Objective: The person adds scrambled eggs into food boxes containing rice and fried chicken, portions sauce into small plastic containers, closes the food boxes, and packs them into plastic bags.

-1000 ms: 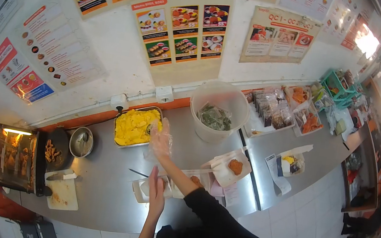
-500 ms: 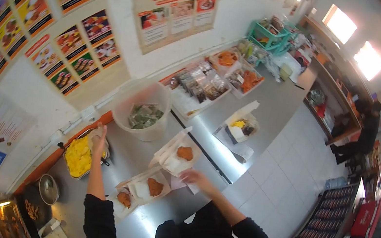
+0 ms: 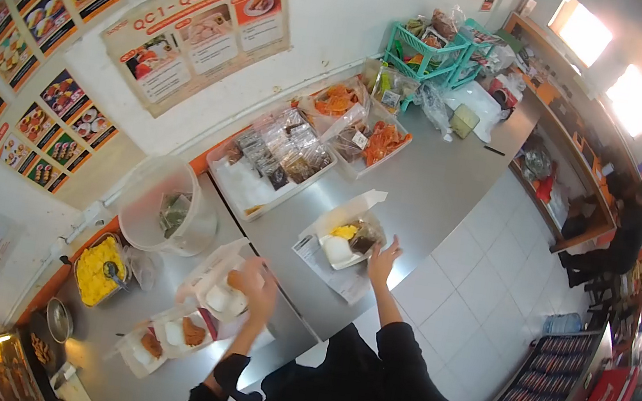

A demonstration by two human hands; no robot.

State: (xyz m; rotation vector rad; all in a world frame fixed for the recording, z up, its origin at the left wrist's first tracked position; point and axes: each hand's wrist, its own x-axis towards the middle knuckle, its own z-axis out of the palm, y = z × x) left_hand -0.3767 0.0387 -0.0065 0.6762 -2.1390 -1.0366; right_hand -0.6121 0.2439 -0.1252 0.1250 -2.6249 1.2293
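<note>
My left hand (image 3: 262,293) reaches over an open takeaway box (image 3: 201,289) with white rice and a piece of fried chicken (image 3: 237,279). Its fingers look stretched out and slightly blurred; whether they touch the chicken, I cannot tell. At the right edge of another open box (image 3: 341,263), my right hand (image 3: 384,261) has its fingers apart. That box holds rice, yellow scrambled egg (image 3: 345,232) and dark meat (image 3: 368,237), and sits on a paper slip (image 3: 320,270). Two more chicken-and-rice boxes (image 3: 177,331) stand nearer to me.
At the wall stand a tray of scrambled egg (image 3: 94,283) with a spoon (image 3: 113,272), a clear plastic bag (image 3: 143,265), a translucent tub (image 3: 197,223) and a tray of packets (image 3: 239,192). Green baskets (image 3: 426,54) are farther back. Another person (image 3: 624,229) sits at the far right.
My left hand has come from the egg tray to the chicken box. My right hand has moved right, to the box with egg. The view has shifted right; the egg tray's spoon now shows.
</note>
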